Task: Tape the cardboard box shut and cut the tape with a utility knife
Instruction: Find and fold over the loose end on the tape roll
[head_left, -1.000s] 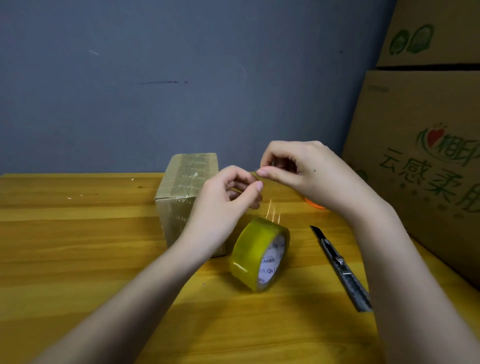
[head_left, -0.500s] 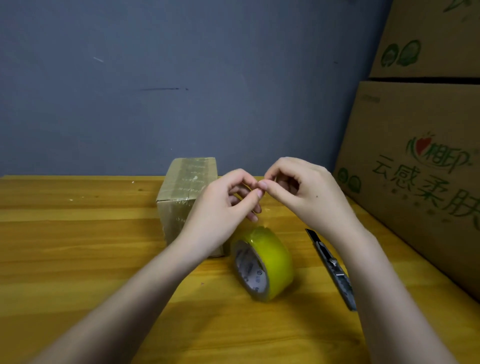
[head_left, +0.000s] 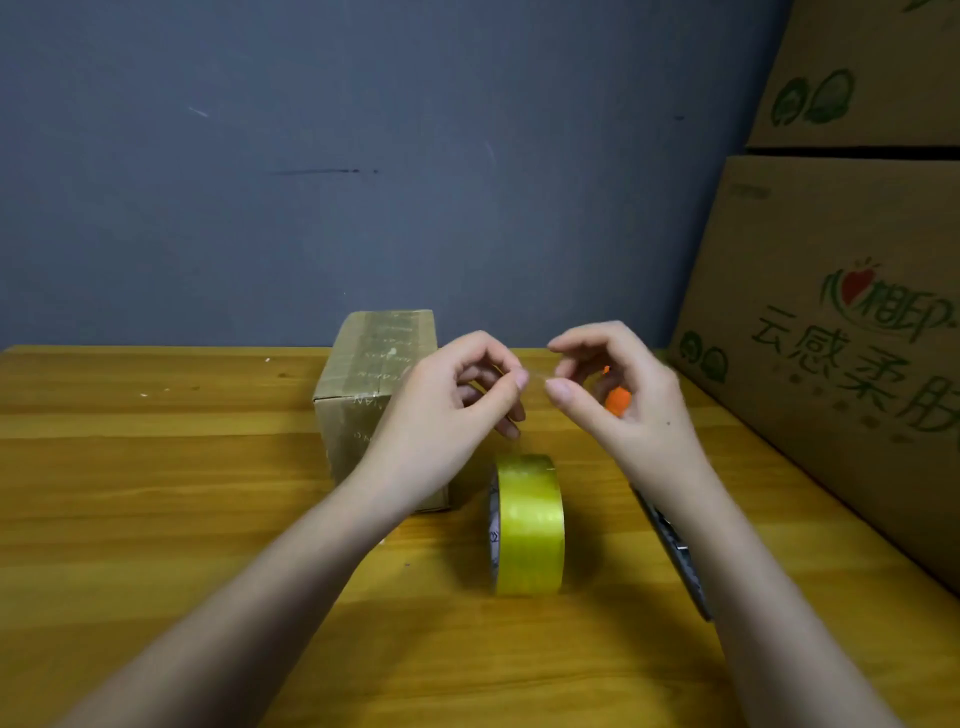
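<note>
Holding a thin strip of clear tape (head_left: 535, 375) up above the roll (head_left: 530, 525), both hands pinch it. The left hand (head_left: 447, 410) grips one end in its fingers (head_left: 521, 378), and the right hand (head_left: 618, 395) grips the other. The roll stands on edge on the counter (head_left: 156, 519). The box (head_left: 374, 395) sits just behind and left of the roll. The knife (head_left: 675, 551) lies right of the roll. I think the tape is just being started. Next it must go onto the box top.
</note>
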